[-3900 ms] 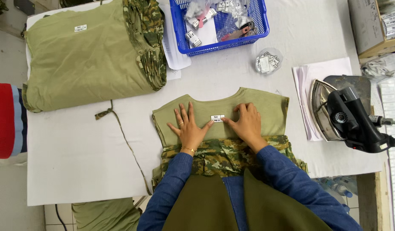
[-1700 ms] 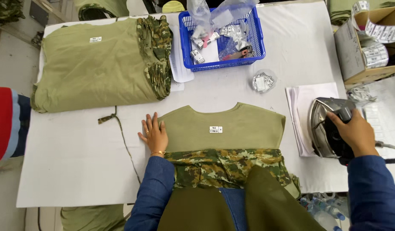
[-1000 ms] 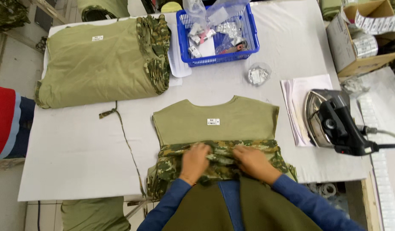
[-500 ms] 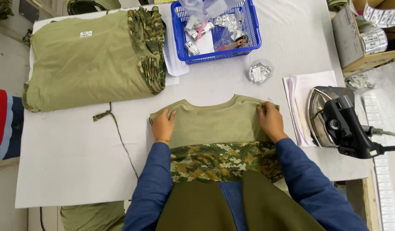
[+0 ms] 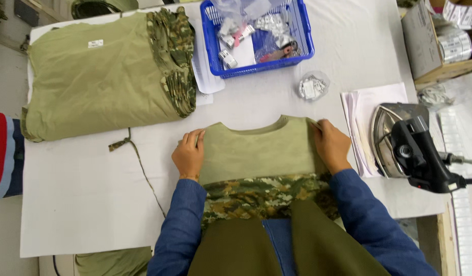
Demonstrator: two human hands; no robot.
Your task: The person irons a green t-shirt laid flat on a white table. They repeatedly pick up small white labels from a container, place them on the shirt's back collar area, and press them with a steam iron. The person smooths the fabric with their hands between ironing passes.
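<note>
One olive shirt [image 5: 256, 151] lies between both hands, its camouflage hem partly hidden under the person's sleeves. Left hand [image 5: 189, 156] and right hand [image 5: 332, 145] each pinch a side edge, fingers curled. One iron [image 5: 409, 148] sits right of the right hand; the basket [image 5: 256, 36] contents beyond are seemingly small packets, uncountable.

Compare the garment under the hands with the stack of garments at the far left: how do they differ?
The garment is a single piece; the stack is many layers. The garment shows no tag on its olive panel; the stack's top piece has a small white one. The left hand and right hand grip the garment's sides; the stack lies untouched. Both are olive with camouflage sections.
</note>
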